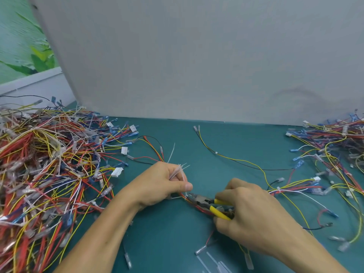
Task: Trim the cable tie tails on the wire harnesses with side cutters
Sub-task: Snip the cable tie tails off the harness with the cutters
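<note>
- The cutters [203, 202] lie with their long axis running left to right, slightly nearer at the right end. The nose points left and the yellow handles point right.
- The right hand [254, 217] is clamped round the handles, and the cutters project left from its fingers.
- The nose rests at the harness [199, 208], just beside the thumb of the left hand [165, 184].
- The left hand is closed on the harness and on a bunch of white tie tails [178, 171], which stick out on the far side of the fist.
- On the surface [167, 233], harness piles lie at the left [45, 164] and right [334, 146].
- Loose cut tails [212, 261] lie near the right forearm.
</note>
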{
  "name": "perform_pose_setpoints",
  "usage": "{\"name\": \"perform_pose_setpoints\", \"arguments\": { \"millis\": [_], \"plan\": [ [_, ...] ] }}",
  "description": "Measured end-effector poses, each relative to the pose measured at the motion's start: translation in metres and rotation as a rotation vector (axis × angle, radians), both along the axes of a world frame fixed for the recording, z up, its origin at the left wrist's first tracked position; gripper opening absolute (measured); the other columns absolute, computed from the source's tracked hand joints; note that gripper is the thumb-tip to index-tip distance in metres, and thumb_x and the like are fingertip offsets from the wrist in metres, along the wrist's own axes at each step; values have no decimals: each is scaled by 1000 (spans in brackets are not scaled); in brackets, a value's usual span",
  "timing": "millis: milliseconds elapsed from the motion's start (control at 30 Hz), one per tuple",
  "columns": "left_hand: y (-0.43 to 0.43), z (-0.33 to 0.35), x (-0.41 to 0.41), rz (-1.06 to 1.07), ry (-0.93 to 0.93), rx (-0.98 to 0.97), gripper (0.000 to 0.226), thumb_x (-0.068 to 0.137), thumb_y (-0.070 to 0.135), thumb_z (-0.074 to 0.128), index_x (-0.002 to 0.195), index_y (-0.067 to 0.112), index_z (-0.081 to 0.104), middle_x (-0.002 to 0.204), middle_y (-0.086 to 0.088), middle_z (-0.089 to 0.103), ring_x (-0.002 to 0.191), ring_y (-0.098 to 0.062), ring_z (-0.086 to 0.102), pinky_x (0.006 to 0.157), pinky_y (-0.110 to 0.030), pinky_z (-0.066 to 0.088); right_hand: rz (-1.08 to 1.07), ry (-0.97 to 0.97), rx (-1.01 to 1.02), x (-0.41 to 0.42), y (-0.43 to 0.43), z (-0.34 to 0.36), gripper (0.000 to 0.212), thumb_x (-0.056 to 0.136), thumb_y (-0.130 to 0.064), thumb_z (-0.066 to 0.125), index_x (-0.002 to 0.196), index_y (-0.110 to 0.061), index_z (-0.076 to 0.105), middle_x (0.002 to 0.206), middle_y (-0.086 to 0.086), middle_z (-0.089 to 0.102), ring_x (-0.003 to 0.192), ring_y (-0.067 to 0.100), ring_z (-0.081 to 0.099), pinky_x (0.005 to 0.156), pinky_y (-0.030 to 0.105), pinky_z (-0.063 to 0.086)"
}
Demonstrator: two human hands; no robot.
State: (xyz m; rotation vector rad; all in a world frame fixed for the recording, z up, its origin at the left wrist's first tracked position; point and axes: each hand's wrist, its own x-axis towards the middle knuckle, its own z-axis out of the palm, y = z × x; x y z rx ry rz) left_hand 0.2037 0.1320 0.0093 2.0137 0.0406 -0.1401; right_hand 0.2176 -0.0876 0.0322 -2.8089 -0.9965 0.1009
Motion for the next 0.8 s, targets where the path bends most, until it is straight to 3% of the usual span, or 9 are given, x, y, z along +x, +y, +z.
{"name": "perform_pose_setpoints", "arguments": {
  "millis": [300,567,800],
  "plan": [
    [0,0,0,-12,-2,-1,22,84,14,72,67,16,58,43,13,45,42,-1,37,44,-12,32,24,-16,-6,1,4,-4,28,80,-47,49,89,-23,59,92,-6,49,86,20,54,71,32,49],
    [1,-2,1,8,-14,66,23,82,19,74,65,20,59,45,12,44,47,-7,35,50,-24,30,56,-35,-46,-1,5,-8,21,82,-43,49,82,-21,50,88,-5,44,84,24,52,68,32,46],
    [-1,-3,2,10,-29,105,22,83,18,73,66,18,59,44,13,44,46,-7,35,50,-24,31,64,-48,-37,-1,5,-12,25,79,-44,49,84,-21,53,83,-4,44,80,23,50,65,32,42]
  ]
}}
